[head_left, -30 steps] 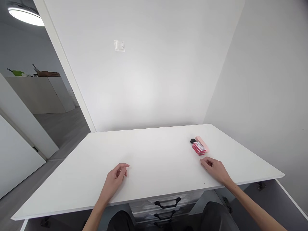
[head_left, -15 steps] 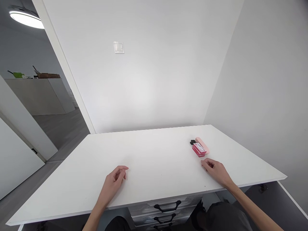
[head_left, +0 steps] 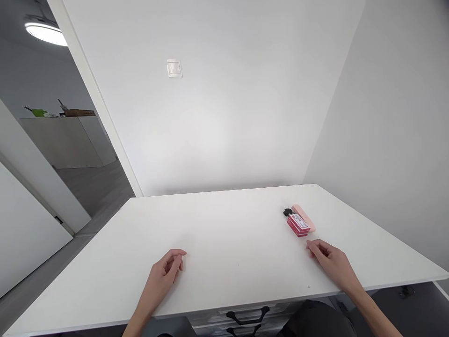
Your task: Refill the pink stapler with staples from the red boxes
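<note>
A white desk [head_left: 217,234] meets a pale wall [head_left: 228,117] with a light switch [head_left: 174,68]; left, past the door frame [head_left: 97,98], are grey floor [head_left: 98,187] and a lit lamp [head_left: 47,34]. Stacked red-and-white boxes [head_left: 299,225] sit beside a pink case [head_left: 304,217], near the right hand [head_left: 333,264]. The left hand [head_left: 162,275] is well apart. Both hands' fingers [head_left: 178,252] curl loosely, half open.

The broad white rectangular tabletop [head_left: 224,229] looks smooth — like laminate. The stacked red-and-white flat boxes [head_left: 298,225] look like printed card, the long pink rounded case [head_left: 304,217] like matt plastic. The square white wall switch [head_left: 174,68] looks like glossy plastic — the curved black drawer handle [head_left: 247,321], smooth.
</note>
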Demonstrator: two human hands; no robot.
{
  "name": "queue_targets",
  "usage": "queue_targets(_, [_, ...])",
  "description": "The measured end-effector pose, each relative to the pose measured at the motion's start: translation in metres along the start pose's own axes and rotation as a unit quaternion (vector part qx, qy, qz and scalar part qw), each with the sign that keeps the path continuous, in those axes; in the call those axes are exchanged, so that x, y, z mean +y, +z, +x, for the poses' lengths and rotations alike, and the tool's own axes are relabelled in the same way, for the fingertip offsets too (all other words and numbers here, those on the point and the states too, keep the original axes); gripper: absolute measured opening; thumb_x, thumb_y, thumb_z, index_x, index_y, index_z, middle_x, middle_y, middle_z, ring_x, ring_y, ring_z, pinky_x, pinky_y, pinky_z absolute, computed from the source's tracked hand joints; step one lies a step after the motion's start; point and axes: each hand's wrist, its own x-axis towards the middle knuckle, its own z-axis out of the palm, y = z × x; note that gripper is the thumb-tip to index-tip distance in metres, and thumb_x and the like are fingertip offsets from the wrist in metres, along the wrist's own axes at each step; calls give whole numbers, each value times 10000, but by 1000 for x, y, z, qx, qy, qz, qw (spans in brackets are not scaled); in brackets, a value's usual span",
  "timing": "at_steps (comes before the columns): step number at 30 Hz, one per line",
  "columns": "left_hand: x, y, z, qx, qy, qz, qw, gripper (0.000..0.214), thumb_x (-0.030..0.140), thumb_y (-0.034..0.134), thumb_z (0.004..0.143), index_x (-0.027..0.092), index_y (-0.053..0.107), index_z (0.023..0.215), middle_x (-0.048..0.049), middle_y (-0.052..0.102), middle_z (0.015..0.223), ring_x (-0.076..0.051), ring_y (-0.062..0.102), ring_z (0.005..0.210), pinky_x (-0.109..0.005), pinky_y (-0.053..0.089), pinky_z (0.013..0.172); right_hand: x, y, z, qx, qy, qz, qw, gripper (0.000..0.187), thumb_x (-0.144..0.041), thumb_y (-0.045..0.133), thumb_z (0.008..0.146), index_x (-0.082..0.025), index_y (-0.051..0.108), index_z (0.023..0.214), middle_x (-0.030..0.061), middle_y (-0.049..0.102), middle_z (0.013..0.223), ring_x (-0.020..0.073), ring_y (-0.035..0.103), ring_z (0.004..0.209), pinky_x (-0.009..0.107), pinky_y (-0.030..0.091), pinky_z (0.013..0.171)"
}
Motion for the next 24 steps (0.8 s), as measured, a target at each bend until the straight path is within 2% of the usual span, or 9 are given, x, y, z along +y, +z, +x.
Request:
queue_targets(15, [0,1,1,-7,-14,19,1000,444,604,434,966,258,635,1158,15,604,785,-151,448,611,-262,396,616,6,-3,-1,11,70,54,996,455,-659,526,889,-251,671,747,14,686,726,202,606,711,264,457,644])
queue_targets(24, [3,1,0,-6,-15,15,1000,444,612,445,959,255,634,1144,12,603,796,-152,458,612,-270,397,623,4,-3,-2,22,48,55,997,448,-643,543,886,-239,681,753,36,683,708,214,612,686,272,476,626])
